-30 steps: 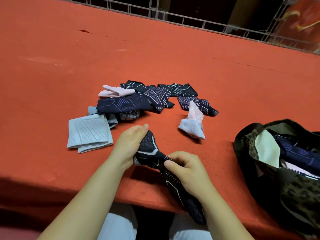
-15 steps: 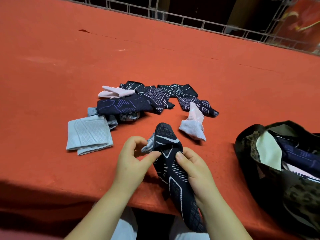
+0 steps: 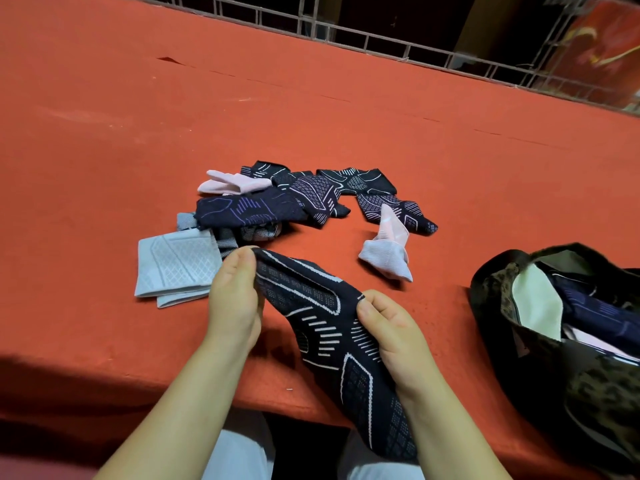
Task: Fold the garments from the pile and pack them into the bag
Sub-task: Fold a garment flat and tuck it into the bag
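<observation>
A folded grey sock (image 3: 178,268) lies at the left of the red worktop (image 3: 104,150), the sock pile (image 3: 294,199) just beyond it. The left hand (image 3: 233,299) pinches the end of a dark patterned sock (image 3: 332,337) — the right hand (image 3: 391,330) grips its middle, the rest draping over the worktop's near edge. Rightmost sits the open bag (image 3: 491,292), socks inside.

Orange table (image 3: 346,109) bears sock pile (image 3: 277,202), bag (image 3: 491,292).
</observation>
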{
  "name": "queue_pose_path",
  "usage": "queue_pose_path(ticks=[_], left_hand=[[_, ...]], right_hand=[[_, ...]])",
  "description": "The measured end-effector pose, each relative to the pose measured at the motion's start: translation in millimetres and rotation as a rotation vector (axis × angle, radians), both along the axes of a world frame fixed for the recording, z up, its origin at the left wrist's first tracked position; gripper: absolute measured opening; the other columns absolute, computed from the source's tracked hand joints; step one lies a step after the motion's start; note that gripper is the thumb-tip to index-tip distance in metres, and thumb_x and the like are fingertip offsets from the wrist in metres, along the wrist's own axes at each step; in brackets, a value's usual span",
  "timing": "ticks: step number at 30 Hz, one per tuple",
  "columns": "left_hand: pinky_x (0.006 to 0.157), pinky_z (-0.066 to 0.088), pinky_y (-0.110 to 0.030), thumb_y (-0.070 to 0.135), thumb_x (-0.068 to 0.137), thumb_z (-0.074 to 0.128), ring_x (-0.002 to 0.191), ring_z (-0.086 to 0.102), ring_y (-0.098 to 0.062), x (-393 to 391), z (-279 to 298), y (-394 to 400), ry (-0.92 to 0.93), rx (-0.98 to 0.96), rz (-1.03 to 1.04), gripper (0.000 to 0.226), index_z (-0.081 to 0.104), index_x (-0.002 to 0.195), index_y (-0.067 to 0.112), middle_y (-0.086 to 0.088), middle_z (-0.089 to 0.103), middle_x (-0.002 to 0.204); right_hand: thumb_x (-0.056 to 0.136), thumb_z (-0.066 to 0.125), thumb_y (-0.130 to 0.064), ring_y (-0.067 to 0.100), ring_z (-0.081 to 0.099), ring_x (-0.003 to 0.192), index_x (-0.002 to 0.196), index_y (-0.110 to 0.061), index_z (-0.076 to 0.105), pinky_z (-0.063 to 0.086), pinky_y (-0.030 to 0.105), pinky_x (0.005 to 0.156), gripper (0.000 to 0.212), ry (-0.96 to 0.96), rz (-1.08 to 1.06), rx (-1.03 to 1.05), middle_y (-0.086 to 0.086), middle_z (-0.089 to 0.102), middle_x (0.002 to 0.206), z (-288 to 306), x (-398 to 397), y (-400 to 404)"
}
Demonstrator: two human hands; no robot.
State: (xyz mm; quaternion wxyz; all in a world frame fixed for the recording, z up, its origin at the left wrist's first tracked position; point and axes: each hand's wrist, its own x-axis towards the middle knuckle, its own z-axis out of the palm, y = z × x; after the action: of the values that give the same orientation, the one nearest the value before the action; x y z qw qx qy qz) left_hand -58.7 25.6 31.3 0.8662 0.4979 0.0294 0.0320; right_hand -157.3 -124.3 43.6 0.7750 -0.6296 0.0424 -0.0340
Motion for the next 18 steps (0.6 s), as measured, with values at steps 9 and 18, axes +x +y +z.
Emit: queue_pose_path(ticks=[9, 18], left_hand=[[0.051, 0.039, -0.021, 0.042, 0.085, 0.057, 0.052, 0.048, -0.01, 30, 17, 12, -0.165, 0.251, -0.373, 0.029, 0.058, 0.064, 0.022, 0.005, 0.056, 0.056], [0.057, 0.039, -0.018, 0.051, 0.058, 0.075, 0.058, 0.05, -0.002, 41, 34, 6, -0.391, 0.52, -0.893, 0.027, 0.064, 0.058, 0.026, 0.011, 0.057, 0.06]], right_hand=[[0.077, 0.06, -0.026, 0.009, 0.049, 0.054, 0.066, -0.019, 0.06, 0.043, 0.02, 0.052, 0.013, 0.017, -0.074, -0.018, -0.001, 0.057, 0.063, -2, 10, -32], [0.061, 0.083, -0.05, 0.026, 0.064, 0.087, 0.114, -0.003, 0.061, 0.052, 0.034, 0.079, 0.075, 0.136, 0.22, 0.029, 0.019, 0.066, 0.105, -12, -5, -43]])
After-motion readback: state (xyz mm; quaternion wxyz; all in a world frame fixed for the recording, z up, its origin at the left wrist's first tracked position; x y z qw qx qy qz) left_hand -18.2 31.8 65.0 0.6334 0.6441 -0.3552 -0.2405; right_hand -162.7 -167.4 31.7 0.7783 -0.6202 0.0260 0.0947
